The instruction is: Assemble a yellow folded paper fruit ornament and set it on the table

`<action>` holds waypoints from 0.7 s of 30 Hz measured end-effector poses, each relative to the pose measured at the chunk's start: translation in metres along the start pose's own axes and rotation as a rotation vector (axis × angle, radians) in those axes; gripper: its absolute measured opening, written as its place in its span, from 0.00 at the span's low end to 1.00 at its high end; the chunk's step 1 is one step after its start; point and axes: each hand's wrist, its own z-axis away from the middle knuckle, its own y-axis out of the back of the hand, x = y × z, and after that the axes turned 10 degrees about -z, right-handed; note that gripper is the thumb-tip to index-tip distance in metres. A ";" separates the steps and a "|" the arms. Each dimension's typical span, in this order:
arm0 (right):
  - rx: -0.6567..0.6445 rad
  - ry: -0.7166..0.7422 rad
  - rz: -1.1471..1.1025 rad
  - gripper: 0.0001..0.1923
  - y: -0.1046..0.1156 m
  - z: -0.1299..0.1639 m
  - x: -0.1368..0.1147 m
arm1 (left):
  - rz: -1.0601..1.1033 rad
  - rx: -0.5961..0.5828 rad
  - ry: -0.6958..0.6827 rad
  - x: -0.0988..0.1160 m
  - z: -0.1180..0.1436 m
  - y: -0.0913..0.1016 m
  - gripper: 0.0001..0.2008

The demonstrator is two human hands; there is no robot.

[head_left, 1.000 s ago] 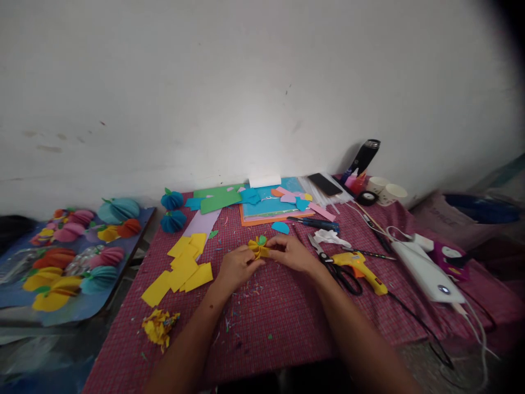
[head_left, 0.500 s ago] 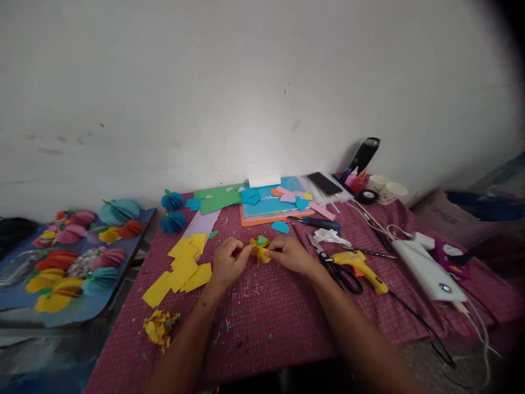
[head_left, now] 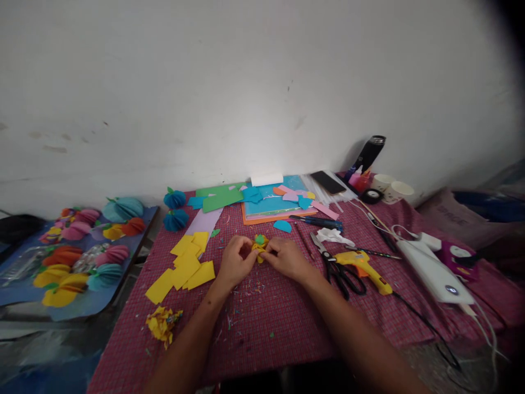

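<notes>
Between my two hands, over the middle of the cloth-covered table, is a small yellow folded-paper pumpkin (head_left: pixel 260 249) with a green top. My left hand (head_left: pixel 237 259) pinches its left side between thumb and fingers. From the other side my right hand (head_left: pixel 286 257) pinches the right edge, its fingertips close to the left thumb. Part of the paper is hidden behind the fingers. Yellow paper pieces (head_left: pixel 186 269) lie spread to the left of my left hand, and crumpled yellow scraps (head_left: pixel 163 324) sit nearer the front.
Scissors (head_left: pixel 337 273) and a yellow glue gun (head_left: pixel 365 271) lie to the right, its cord trailing off the edge. Behind are a utility knife (head_left: pixel 318 222), coloured sheets (head_left: pixel 223 200) and a phone (head_left: pixel 328 183). A power bank (head_left: pixel 435 272) is far right; finished paper pumpkins (head_left: pixel 65 282) fill a side table.
My hands have come closer together around the yellow paper pumpkin, and its paper looks more bunched between my fingers. The whole view has shifted slightly.
</notes>
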 end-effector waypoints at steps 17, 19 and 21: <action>-0.018 -0.009 0.033 0.10 -0.014 0.001 0.003 | 0.377 -0.176 0.195 -0.009 -0.001 -0.004 0.09; -0.026 -0.005 0.007 0.10 -0.014 0.001 0.003 | 0.405 -0.201 0.196 -0.010 -0.002 -0.003 0.10; -0.030 -0.001 -0.016 0.11 -0.012 0.000 0.004 | 0.436 -0.223 0.202 -0.012 -0.003 -0.002 0.09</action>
